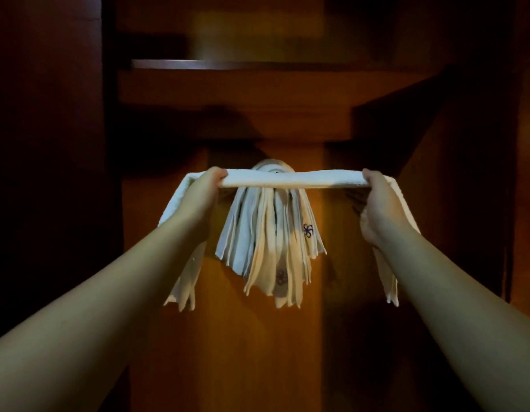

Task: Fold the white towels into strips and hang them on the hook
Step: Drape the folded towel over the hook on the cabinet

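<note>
Left hand (205,188) and right hand (379,200) each gripping an end of the folded towel strip (290,179), taut at frame centre — before the hung towels (272,233); keep level, centre over hidden hook, lower evenly — ends matched

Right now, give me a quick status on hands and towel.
Left hand and right hand grip folded towel strip, stretched level. Hung towels directly behind. Hook hidden. Nothing between.

Dim room; warm orange light on wooden panel (228,337); dark wooden shelf (228,64) above; shadowed sides.
</note>
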The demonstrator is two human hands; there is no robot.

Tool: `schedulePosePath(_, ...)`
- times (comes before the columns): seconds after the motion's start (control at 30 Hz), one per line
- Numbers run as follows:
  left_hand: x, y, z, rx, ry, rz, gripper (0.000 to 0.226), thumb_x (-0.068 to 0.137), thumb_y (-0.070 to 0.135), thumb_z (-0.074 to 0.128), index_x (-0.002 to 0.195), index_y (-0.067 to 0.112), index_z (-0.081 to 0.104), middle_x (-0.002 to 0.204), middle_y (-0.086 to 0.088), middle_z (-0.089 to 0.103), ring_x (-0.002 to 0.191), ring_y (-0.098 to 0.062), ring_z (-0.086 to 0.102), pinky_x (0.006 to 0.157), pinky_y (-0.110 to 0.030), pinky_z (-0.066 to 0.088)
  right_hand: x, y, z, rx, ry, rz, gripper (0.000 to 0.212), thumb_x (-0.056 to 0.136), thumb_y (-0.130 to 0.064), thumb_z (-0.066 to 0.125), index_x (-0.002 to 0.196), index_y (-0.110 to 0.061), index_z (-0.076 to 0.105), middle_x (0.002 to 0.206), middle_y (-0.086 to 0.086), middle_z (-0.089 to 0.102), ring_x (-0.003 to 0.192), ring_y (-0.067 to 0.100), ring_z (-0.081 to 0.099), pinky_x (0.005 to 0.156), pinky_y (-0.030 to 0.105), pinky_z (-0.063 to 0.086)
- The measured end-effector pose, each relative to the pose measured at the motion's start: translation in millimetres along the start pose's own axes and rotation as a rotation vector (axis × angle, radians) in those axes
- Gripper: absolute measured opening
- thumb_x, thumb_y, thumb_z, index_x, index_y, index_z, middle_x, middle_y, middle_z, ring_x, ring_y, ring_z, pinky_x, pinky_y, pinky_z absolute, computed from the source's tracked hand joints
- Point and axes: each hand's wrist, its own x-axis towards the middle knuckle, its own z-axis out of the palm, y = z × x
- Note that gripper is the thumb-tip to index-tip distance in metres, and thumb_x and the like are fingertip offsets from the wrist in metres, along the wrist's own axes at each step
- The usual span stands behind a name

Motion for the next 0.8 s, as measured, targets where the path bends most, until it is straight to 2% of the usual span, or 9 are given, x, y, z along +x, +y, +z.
schedulePosePath(0.13,70,7,20,0.017,-0.005,0.053,0.009,0.098,0.024,0.055,0.095,0.018,0.06,0.096,-0.005,0.07,0.105,-0.019,0.067,0.105,-0.036,0.045,70,-1,27,-0.004,-0.016,-0.029,0.02,0.097,-0.043,0.059,0.103,-0.024,0.061,0.058,-0.011,0.07,0.055,0.002,0.069,0.041,0.014,0.048)
schedulePosePath(0.23,115,4,31,0.057,0.019,0.058,0.017,0.094,0.031,0.058,0.101,0.016,0.062,0.103,-0.009,0.07,0.112,-0.024,0.065,0.111,-0.042,0.041,117,3,44,-0.035,-0.048,-0.018,0.024,0.096,-0.049,0.056,0.099,-0.026,0.062,0.058,-0.013,0.07,0.072,0.013,0.071,0.057,0.026,0.047)
schedulePosePath(0.3,141,-2,36,0.075,0.047,0.06,0.024,0.091,0.035,0.061,0.105,0.015,0.062,0.104,-0.011,0.067,0.109,-0.026,0.065,0.105,-0.041,0.046,145,11,52,-0.056,-0.049,-0.027,0.026,0.096,-0.051,0.055,0.099,-0.026,0.062,0.07,-0.006,0.074,0.087,0.017,0.066,0.067,0.029,0.043)
schedulePosePath(0.33,153,-6,39,0.074,0.069,0.07,0.023,0.09,0.036,0.063,0.101,0.016,0.061,0.098,-0.011,0.066,0.099,-0.024,0.066,0.093,-0.037,0.05,156,16,55,-0.072,-0.04,-0.03,0.031,0.096,-0.052,0.055,0.106,-0.024,0.063,0.085,-0.002,0.073,0.093,0.019,0.063,0.072,0.03,0.042)
schedulePosePath(0.4,171,-16,43,0.079,0.107,0.065,0.019,0.09,0.037,0.065,0.089,0.02,0.059,0.082,-0.006,0.062,0.069,-0.013,0.062,0.063,-0.028,0.043,175,26,59,-0.098,-0.024,-0.005,0.049,0.095,-0.054,0.054,0.127,-0.018,0.059,0.108,0.004,0.064,0.108,0.023,0.058,0.085,0.032,0.039)
schedulePosePath(0.47,184,-27,45,0.09,0.095,0.001,0.022,0.091,0.04,0.064,0.09,0.019,0.06,0.066,-0.003,0.062,0.049,-0.009,0.061,0.052,-0.024,0.04,190,38,61,-0.106,-0.048,0.049,0.061,0.093,-0.057,0.055,0.138,-0.016,0.054,0.123,0.009,0.061,0.12,0.027,0.056,0.097,0.037,0.04)
schedulePosePath(0.53,194,-37,45,0.094,0.063,-0.046,0.029,0.092,0.043,0.061,0.102,0.016,0.064,0.065,-0.004,0.066,0.049,-0.01,0.065,0.055,-0.024,0.044,200,49,63,-0.109,-0.083,0.115,0.07,0.092,-0.059,0.054,0.146,-0.015,0.048,0.139,0.013,0.057,0.13,0.031,0.053,0.112,0.045,0.038)
schedulePosePath(0.6,204,-45,45,0.104,0.059,-0.053,0.034,0.093,0.043,0.059,0.11,0.014,0.064,0.076,-0.008,0.068,0.063,-0.016,0.067,0.065,-0.027,0.046,209,60,63,-0.128,-0.108,0.164,0.075,0.092,-0.061,0.051,0.15,-0.014,0.044,0.147,0.015,0.052,0.134,0.032,0.05,0.117,0.049,0.035)
schedulePosePath(0.8,214,-53,50,0.105,-0.003,-0.067,0.032,0.095,0.042,0.052,0.09,0.013,0.064,0.055,-0.003,0.069,0.047,-0.013,0.067,0.062,-0.029,0.044,226,76,69,-0.101,-0.055,0.182,0.075,0.098,-0.056,0.049,0.157,-0.013,0.033,0.159,0.014,0.037,0.144,0.029,0.036,0.117,0.04,0.024)
